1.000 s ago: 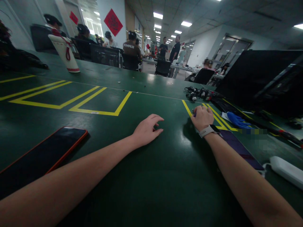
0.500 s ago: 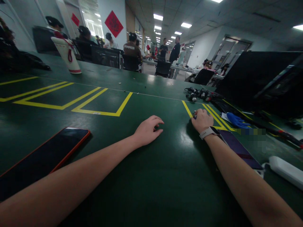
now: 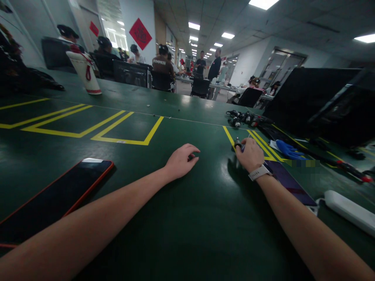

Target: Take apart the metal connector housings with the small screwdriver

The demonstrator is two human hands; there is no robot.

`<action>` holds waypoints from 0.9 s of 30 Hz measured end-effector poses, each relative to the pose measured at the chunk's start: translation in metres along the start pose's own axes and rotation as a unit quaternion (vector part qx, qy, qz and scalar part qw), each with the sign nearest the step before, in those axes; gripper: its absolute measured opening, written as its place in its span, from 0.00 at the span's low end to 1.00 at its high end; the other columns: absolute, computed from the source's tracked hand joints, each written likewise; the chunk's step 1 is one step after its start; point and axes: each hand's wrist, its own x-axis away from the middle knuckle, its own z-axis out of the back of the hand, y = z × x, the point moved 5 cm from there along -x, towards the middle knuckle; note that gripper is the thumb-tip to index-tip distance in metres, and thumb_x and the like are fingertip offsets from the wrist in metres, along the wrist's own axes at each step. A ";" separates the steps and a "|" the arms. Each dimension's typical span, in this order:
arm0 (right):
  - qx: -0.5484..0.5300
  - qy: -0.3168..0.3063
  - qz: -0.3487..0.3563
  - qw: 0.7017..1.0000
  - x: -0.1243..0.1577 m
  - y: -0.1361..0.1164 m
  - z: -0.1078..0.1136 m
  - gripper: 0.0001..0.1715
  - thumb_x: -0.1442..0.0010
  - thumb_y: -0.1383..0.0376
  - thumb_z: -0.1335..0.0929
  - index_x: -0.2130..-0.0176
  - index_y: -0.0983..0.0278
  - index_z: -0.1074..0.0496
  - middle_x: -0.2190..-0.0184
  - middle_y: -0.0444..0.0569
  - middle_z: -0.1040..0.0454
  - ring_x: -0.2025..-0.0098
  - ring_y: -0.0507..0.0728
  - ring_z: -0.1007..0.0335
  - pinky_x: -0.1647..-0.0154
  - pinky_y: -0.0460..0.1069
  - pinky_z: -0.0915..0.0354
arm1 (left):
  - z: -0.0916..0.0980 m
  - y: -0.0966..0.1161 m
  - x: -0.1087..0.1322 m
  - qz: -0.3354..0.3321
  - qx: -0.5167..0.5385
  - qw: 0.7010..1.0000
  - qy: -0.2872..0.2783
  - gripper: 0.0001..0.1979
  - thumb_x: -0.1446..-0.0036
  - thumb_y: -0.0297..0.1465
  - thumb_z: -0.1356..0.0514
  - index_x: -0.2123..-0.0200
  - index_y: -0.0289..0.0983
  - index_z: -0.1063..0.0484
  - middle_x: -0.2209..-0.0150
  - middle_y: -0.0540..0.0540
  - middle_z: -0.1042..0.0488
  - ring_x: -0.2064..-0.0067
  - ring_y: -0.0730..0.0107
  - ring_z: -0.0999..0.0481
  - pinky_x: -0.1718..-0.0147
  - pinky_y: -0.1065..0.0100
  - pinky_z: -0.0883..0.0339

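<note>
My left hand (image 3: 181, 160) rests on the green table (image 3: 193, 214), fingers curved with a gap between thumb and fingertips, and nothing lies in it. Over the yellow tape on the right, my right hand (image 3: 250, 154) is closed on a small dark object with a metallic tip (image 3: 237, 142). Most of that object is hidden by my fingers, so its kind is unclear. A watch with a light strap (image 3: 259, 172) is on my right wrist. Behind that wrist lies a dark flat phone-like slab (image 3: 288, 183). A large phone with an orange-red edge (image 3: 63, 187) lies beside my left forearm.
Several dark metallic parts with cables (image 3: 238, 118) lie beyond my right hand. To the right are a blue glove (image 3: 288, 148), a white power strip (image 3: 348, 207) and a black monitor (image 3: 319, 97). A white cup (image 3: 86, 74) stands at far left. People sit and stand farther back.
My right hand has risen slightly off the table with the small object, whose metallic tip now shows more. My left hand stays nearly still. The view has shifted a little.
</note>
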 end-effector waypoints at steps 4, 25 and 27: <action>0.002 -0.019 0.019 1.000 0.007 0.003 -0.001 0.13 0.43 0.64 0.39 0.58 0.66 0.36 0.59 0.58 0.30 0.58 0.64 0.32 0.64 0.54 0.39 | 0.001 0.002 0.001 -0.007 -0.006 1.000 0.011 0.11 0.44 0.29 0.45 0.57 0.35 0.29 0.55 0.43 0.29 0.61 0.68 0.26 0.64 0.62 0.27; -0.138 -0.040 0.135 0.980 0.072 -0.016 0.038 0.07 0.46 0.72 0.36 0.64 0.65 0.37 0.65 0.53 0.31 0.61 0.60 0.34 0.59 0.53 0.37 | 0.000 0.030 0.035 0.005 0.002 1.000 -0.029 0.11 0.45 0.29 0.44 0.58 0.35 0.29 0.56 0.44 0.29 0.61 0.69 0.27 0.62 0.62 0.27; -0.161 -0.049 0.168 0.971 0.087 -0.034 0.047 0.07 0.46 0.72 0.35 0.64 0.64 0.37 0.65 0.51 0.31 0.62 0.59 0.34 0.60 0.53 0.37 | -0.001 0.035 0.041 0.008 0.008 0.999 -0.043 0.11 0.45 0.28 0.44 0.58 0.36 0.29 0.56 0.44 0.29 0.61 0.69 0.27 0.63 0.63 0.27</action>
